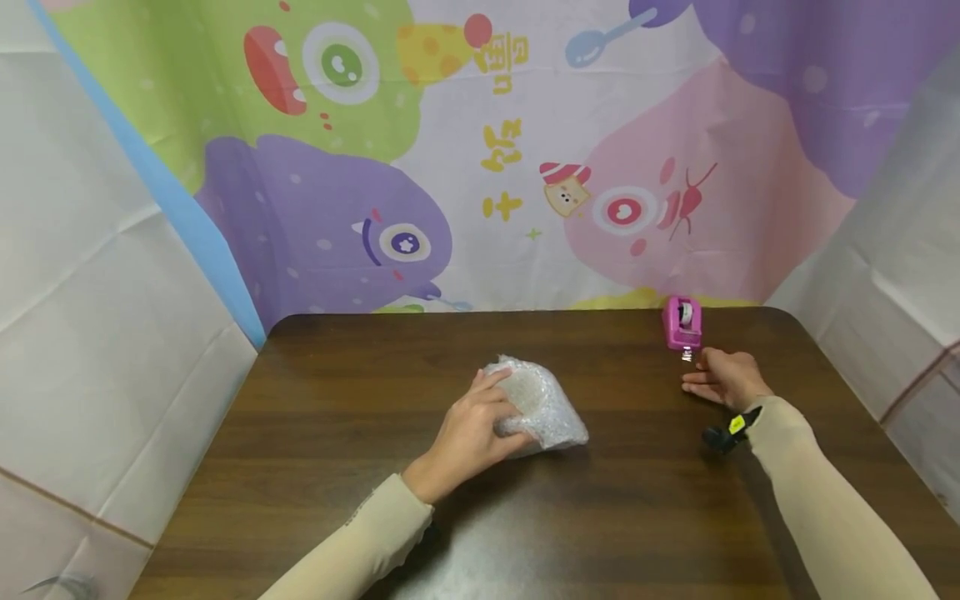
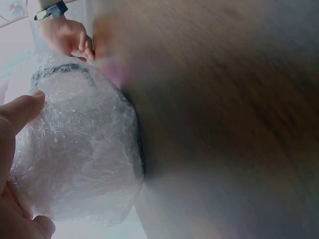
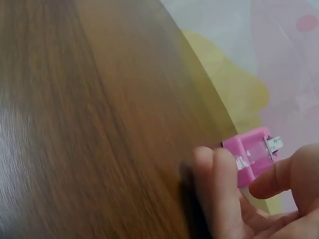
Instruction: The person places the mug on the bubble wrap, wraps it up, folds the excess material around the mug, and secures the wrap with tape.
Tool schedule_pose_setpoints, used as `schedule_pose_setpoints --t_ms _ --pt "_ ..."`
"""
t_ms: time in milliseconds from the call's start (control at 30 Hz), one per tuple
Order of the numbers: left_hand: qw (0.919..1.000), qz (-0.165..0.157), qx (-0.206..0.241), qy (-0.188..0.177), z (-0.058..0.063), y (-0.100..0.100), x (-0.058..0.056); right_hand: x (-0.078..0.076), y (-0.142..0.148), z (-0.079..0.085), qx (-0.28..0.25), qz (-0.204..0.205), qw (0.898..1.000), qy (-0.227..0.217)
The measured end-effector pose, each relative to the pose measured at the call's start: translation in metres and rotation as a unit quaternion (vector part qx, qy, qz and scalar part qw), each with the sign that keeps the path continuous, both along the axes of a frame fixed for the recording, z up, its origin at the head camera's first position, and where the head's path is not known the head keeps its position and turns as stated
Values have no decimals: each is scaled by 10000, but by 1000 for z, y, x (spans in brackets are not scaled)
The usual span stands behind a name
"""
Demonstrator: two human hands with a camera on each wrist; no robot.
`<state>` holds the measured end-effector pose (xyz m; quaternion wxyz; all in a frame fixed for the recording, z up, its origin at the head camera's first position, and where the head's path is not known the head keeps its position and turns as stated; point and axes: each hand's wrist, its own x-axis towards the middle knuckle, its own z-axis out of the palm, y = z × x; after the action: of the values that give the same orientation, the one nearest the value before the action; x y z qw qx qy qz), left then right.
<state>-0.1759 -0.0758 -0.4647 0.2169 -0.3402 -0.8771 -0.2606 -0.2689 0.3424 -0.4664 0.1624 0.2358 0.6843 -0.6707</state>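
Observation:
A bundle in clear bubble wrap [image 1: 551, 408] lies on the brown table, a pale round shape showing through its top. My left hand [image 1: 472, 417] grips it from the left, fingers over the top and thumb along the near side. The left wrist view shows the crinkled wrap [image 2: 84, 144] up close between thumb and fingers. Over at the right, my right hand [image 1: 727, 379] reaches beside a pink tape dispenser [image 1: 683, 323]. In the right wrist view its thumb [image 3: 274, 178] and fingers stand apart, close to the dispenser [image 3: 249, 154].
The dark wood table [image 1: 330, 467] runs back to a cartoon-printed cloth [image 1: 510, 258]. Pale cloth walls [image 1: 97, 275] rise at both sides. A shiny bit of tape [image 1: 687, 354] shows at the dispenser's near end. A black wrist strap [image 1: 726, 437] sits on the right wrist.

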Motion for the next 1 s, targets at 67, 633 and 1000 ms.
schedule_pose_setpoints --t_ms 67,633,1000 --pt "10000 1 4 8 1 0 0 -2 1 -2 502 -144 9985 156" --pt "10000 41 -21 -44 2 1 1 -19 -5 -10 2633 12 9592 1028" --pt "10000 24 -8 7 2 1 1 -23 -8 -12 2910 -139 9518 956"
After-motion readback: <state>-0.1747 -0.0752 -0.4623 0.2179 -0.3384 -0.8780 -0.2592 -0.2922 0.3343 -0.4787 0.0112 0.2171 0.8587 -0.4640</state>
